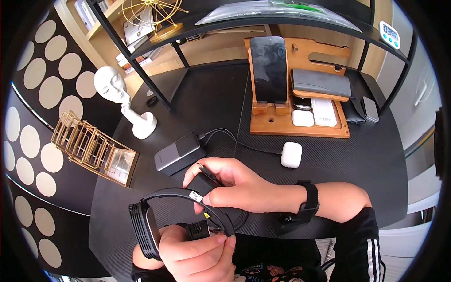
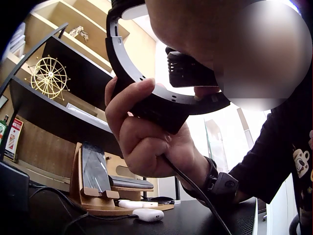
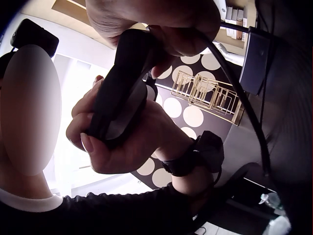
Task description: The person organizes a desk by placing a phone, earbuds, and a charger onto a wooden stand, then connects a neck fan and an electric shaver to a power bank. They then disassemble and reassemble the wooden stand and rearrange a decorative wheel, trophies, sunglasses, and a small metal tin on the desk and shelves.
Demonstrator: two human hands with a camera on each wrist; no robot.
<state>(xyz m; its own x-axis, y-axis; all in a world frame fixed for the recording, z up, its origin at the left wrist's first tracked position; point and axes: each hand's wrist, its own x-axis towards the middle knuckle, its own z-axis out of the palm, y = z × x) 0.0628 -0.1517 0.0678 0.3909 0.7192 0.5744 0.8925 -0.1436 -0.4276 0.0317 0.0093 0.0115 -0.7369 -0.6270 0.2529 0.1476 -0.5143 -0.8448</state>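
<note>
- The black band (image 1: 164, 191) is held up in front of the body, above the near edge of the desk (image 1: 361, 174), with its large vented end (image 1: 144, 230) toward the left side.
- Its lower part is gripped by the left hand (image 1: 197, 254), the fingers bent and pressed together, with the thumb against them.
- A black block (image 1: 201, 183) by the upper curve is clasped by the right hand (image 1: 235, 183), the fingers curled round it and the thumb laid close to the white label (image 1: 196, 196).
- If the two hands were pulled apart unevenly, the band could be twisted or overbent, since it is held at two places.
- The black cord (image 2: 193, 183), which hangs from the right palm, could be tugged or snagged if the band were turned sharply.
- With a slackened grip, the band could be dropped; the power bank (image 1: 180, 152) lies near enough to be knocked, and the earbud case (image 1: 291, 155) could be dragged by the charging lead (image 1: 235, 135) between them.
- Where the cord enters the block is hidden by the right hand.
- The print on the label and on the yellow tag (image 1: 206, 215) is too small to be read.
- In the right wrist view, much of the band is lost in shadow, and the right fingertips cannot be made out.
</note>
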